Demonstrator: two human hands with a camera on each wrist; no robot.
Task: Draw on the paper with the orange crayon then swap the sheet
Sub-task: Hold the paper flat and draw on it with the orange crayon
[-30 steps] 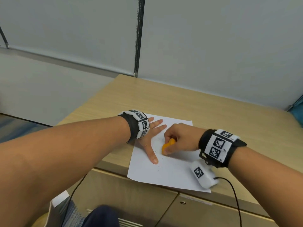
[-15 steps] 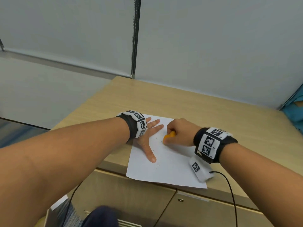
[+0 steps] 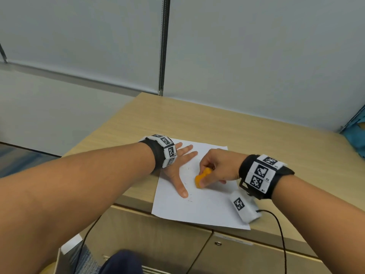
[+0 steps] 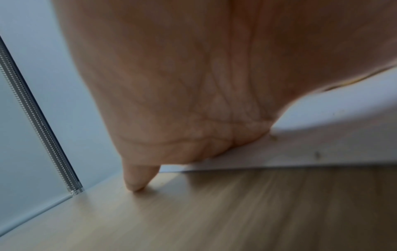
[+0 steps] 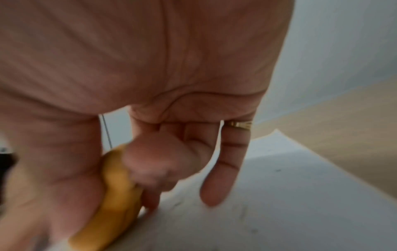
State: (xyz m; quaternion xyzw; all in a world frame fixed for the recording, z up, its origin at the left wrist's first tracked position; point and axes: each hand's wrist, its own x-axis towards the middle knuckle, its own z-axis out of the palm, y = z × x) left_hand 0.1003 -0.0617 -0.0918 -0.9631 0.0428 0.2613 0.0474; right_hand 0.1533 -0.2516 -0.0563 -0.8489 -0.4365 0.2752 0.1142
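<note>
A white sheet of paper (image 3: 205, 206) lies on the wooden desk (image 3: 256, 139), its near edge hanging over the desk's front. My left hand (image 3: 180, 165) lies flat on the sheet's left part, fingers spread and straight; in the left wrist view the left hand (image 4: 193, 101) presses down with the paper (image 4: 322, 149) under its palm. My right hand (image 3: 215, 167) grips a chunky orange crayon (image 3: 201, 177) against the paper, just right of the left thumb. The right wrist view shows the orange crayon (image 5: 116, 200) pinched between thumb and curled fingers. Faint marks show on the sheet.
The desk stands in a corner of grey partition walls (image 3: 256, 56). Cabinet doors (image 3: 237, 254) sit below the front edge. A white tagged sensor block (image 3: 245, 208) with a black cable hangs from my right wrist over the paper. Something blue (image 3: 355, 139) sits at the far right.
My right hand has drawn the crayon back toward me and down the sheet after a stroke away. The left hand has stayed flat on the paper.
</note>
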